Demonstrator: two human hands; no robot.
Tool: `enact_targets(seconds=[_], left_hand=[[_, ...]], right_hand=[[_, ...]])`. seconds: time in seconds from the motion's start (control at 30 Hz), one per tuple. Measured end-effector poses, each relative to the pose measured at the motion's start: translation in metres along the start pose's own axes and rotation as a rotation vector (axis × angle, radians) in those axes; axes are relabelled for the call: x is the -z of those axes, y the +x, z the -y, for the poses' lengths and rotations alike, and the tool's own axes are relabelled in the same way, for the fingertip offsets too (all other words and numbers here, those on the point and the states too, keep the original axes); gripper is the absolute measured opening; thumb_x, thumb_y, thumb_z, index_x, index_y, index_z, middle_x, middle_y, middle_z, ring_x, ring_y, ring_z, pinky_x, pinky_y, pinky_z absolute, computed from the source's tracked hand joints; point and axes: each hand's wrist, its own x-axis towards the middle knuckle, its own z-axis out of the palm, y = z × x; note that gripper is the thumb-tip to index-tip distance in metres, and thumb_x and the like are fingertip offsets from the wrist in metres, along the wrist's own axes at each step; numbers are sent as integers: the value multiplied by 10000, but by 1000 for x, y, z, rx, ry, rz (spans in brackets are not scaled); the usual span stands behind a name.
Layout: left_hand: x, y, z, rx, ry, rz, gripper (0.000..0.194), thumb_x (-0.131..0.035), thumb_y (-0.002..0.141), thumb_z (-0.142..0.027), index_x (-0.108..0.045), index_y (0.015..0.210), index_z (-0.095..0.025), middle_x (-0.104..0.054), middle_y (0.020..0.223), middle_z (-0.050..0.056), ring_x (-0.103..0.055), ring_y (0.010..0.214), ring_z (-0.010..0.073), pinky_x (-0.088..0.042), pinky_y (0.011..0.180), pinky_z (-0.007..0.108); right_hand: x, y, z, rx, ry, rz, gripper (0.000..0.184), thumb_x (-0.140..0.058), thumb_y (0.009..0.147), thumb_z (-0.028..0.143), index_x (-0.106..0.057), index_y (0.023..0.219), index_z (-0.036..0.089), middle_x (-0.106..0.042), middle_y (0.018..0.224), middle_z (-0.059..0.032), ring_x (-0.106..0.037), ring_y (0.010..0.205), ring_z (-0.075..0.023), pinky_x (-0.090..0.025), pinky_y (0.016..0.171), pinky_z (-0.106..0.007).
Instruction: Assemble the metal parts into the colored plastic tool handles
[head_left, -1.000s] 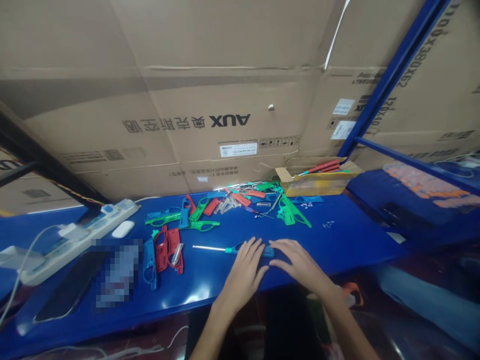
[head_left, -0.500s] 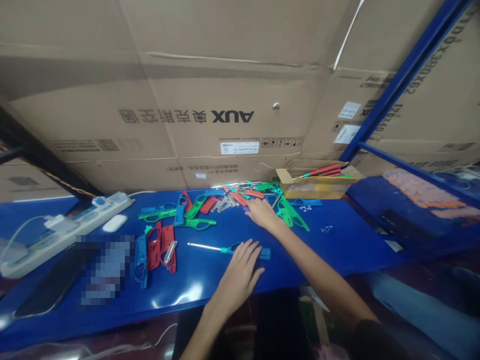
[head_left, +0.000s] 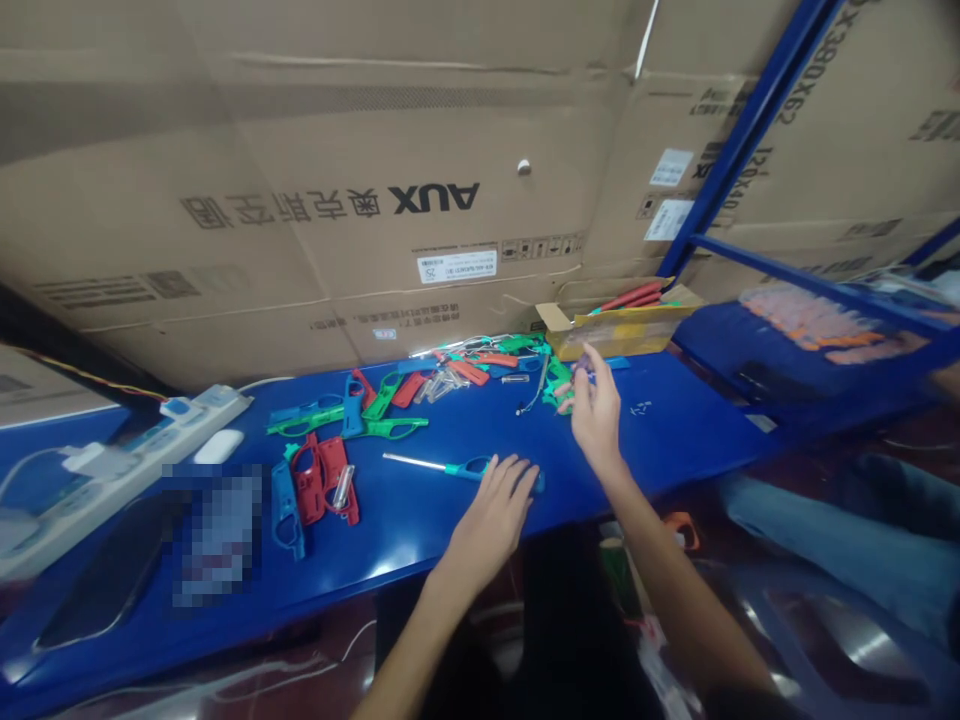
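My left hand (head_left: 493, 512) lies flat, fingers spread, on the handle of a blue long-nosed lighter (head_left: 457, 466) whose metal rod points left on the blue table (head_left: 675, 440). My right hand (head_left: 597, 410) is lifted above the table, right of the lighter, its fingers curled into a pinch on something small and bluish that I cannot name. Just behind it is a heap of green, red and blue plastic lighter shells (head_left: 480, 370) with small metal tubes. More shells (head_left: 319, 480) lie in a group to the left.
A white power strip (head_left: 150, 440) and a small white oval object (head_left: 217, 446) sit at the left, by a dark flat device (head_left: 105, 590). An open cardboard box (head_left: 622, 328) with red sticks stands at the back right. Large cartons (head_left: 375, 200) wall the back. A blue frame post (head_left: 739, 130) rises at the right.
My right hand left the lighter handle, reached into the heap at the back, and has now drawn back, raised, with fingers pinched. My left hand stayed on the lighter.
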Motion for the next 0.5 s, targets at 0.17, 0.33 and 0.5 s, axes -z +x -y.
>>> enact_targets(seconds=[0.17, 0.33, 0.5], left_hand=[[-1, 2, -3, -29, 47, 10, 375, -466, 1031, -199, -508, 1403, -193, -589, 1394, 125, -502, 1378, 281, -357, 1197, 571], [-1, 1, -3, -7, 48, -7, 299, -542, 1012, -253, -612, 1302, -235, -648, 1348, 80, -521, 1363, 277, -310, 1199, 631], [-7, -5, 2, -38, 10, -89, 284, -516, 1029, -243, -643, 1282, -226, -647, 1374, 74, -536, 1364, 263, -316, 1189, 645]], right_hand=[[3, -58, -14, -35, 167, -12, 565, -527, 985, 377, -349, 1515, 291, -594, 1168, -86, -680, 757, -143, -632, 557, -281], [1, -78, -21, 172, 101, 111, 431, -514, 1010, 297, -445, 1435, 314, -615, 1224, -91, -713, 798, -143, -640, 576, -271], [6, -86, -19, 266, 124, 124, 395, -536, 1001, 235, -431, 1371, 326, -655, 1211, -69, -749, 789, -156, -616, 513, -250]])
